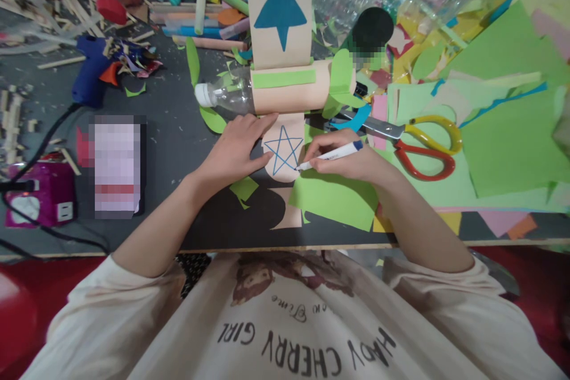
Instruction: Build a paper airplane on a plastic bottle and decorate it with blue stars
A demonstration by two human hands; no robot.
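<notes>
My right hand grips a white marker with a blue end cap. Its tip touches a peach paper flap at the lower right point of a star drawn in blue outline. My left hand lies with fingers stretched out on the flap's left edge, thumb beside the star. Just beyond, a clear plastic bottle with a white cap lies on its side, wrapped in peach paper with green strips. Another peach flap behind it bears a solid blue star.
Scissors with yellow and red handles lie on green paper sheets at right. At left are a blue glue gun with a cord, a purple power block and a blurred phone-like object. Paper scraps lie near the front edge.
</notes>
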